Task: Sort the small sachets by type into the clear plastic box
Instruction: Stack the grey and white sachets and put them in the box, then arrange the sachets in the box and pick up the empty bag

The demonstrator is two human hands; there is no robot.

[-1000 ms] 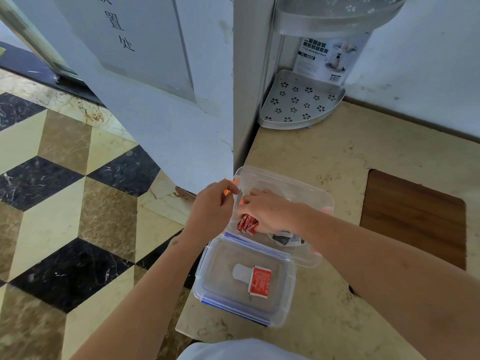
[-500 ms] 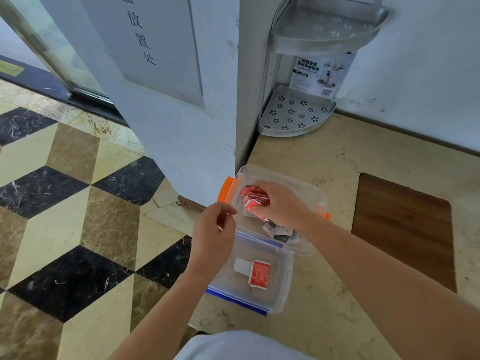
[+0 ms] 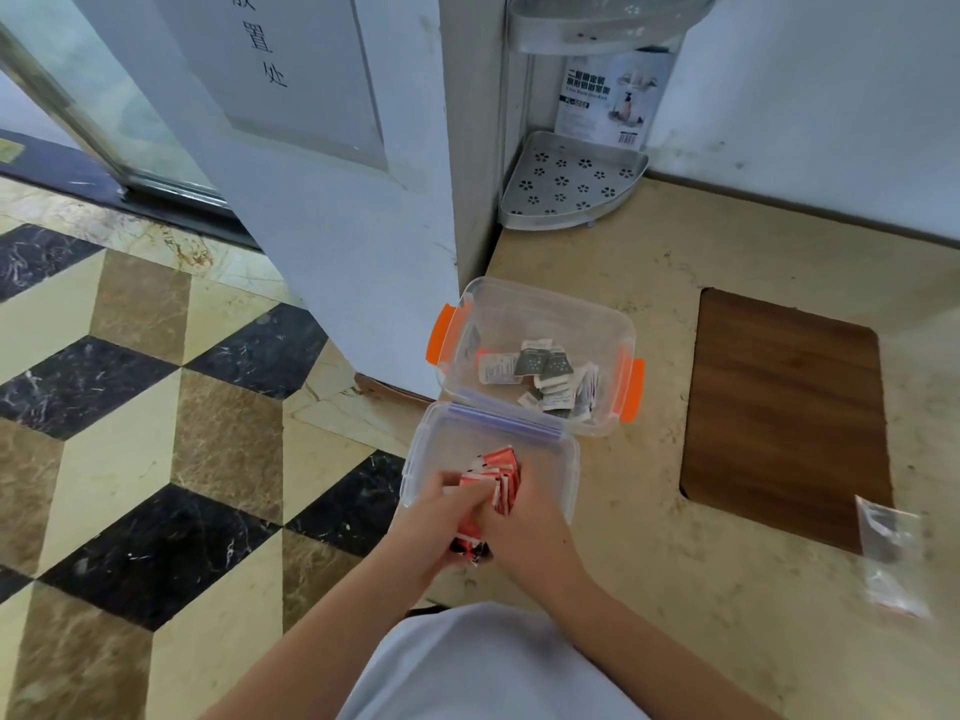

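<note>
Closest to the camera, both hands are bunched together over the near container. The left hand and the right hand are each curled shut around the same stack of red sachets, fingers wrapped over the sides so the packets stay squared up like a deck of cards — probably the whole point of using 2 hands, since loose sachets that thin would fan out and slide. A few red ones poke out below the palms too, so the grip looks a bit overfull.

Right under the hands sits the blue-trimmed tub, resting on the beige counter at its left edge, and it seems to be where the red type is going. Whether the stack is touching the bottom of it or just hovering inside is hard to tell.

Just beyond, touching the tub's far edge, is the clear plastic box with orange latches. It holds the grey and white sachets, piled toward its near right corner, well apart from the reds — so the sorting by type looks well along.

Off to the right lies a small clear bag, blurry, next to a brown wood inset. Furthest back, a metal corner shelf stands against the wall.
</note>
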